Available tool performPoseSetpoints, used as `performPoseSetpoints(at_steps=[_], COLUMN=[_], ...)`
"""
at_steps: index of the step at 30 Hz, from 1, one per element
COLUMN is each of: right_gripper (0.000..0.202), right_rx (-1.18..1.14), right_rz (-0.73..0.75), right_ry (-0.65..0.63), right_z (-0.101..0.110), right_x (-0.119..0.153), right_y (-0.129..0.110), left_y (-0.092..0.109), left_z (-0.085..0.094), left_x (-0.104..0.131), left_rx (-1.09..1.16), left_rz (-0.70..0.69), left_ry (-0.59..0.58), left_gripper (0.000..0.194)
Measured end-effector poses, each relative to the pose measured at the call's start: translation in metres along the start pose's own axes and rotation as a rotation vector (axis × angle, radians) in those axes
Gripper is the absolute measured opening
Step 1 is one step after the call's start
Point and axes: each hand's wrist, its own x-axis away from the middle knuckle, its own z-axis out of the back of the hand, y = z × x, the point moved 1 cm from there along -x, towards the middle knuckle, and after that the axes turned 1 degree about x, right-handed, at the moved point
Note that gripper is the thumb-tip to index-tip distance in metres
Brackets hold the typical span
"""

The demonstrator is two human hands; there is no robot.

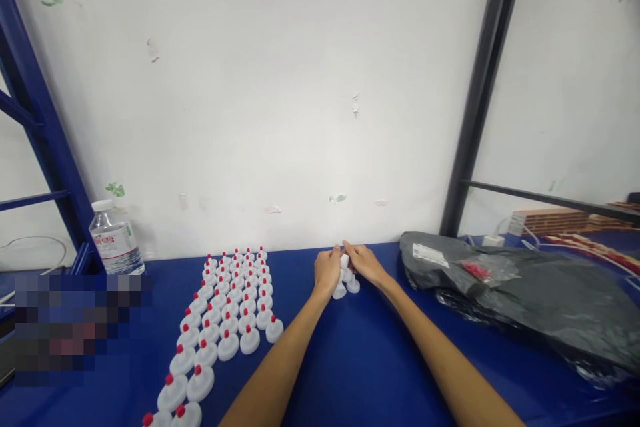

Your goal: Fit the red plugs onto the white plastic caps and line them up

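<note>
Near the back of the blue table, my left hand (327,269) and my right hand (363,261) come together around a small cluster of white plastic caps (345,275). The fingers of both hands are curled inward against these caps, and the far fingertips are partly hidden. Two round cap bases (353,285) stick out on the near side, towards me. To the left of my arms stand rows of white caps with red tips (229,344), mostly upright on their wide round bases.
A clear plastic bottle (116,240) stands at the back left by a blue metal post (45,113). On the right lies a dark grey plastic bag (530,293), with a small clear bag of red pieces (477,271) on it. A white wall (280,93) rises behind the table.
</note>
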Motion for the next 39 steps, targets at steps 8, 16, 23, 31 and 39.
performPoseSetpoints(at_steps=[8,16,23,31,39], right_gripper=[0.064,0.053,0.042,0.039,0.043], right_rx=[0.017,0.152,0.213,0.179,-0.023], right_rz=[0.114,0.225,0.163,0.196,0.219], right_ry=[-0.091,0.005,-0.001,-0.073,-0.292], right_z=[0.003,-0.001,0.022,0.029,0.02], right_x=[0.009,0.007,0.002,0.01,0.012], right_y=[-0.007,-0.016,0.0,-0.006,-0.026], left_y=[-0.009,-0.015,-0.021,-0.022,-0.027], left_z=[-0.003,-0.006,-0.008,-0.007,-0.007], left_x=[-0.002,-0.006,-0.008,-0.007,-0.011], left_rx=[0.154,0.189,0.226,0.236,0.251], left_rz=[-0.008,0.012,0.085,0.082,0.103], left_ry=[0.075,0.134,0.21,0.23,0.243], left_gripper=[0.051,0.046,0.052,0.053,0.052])
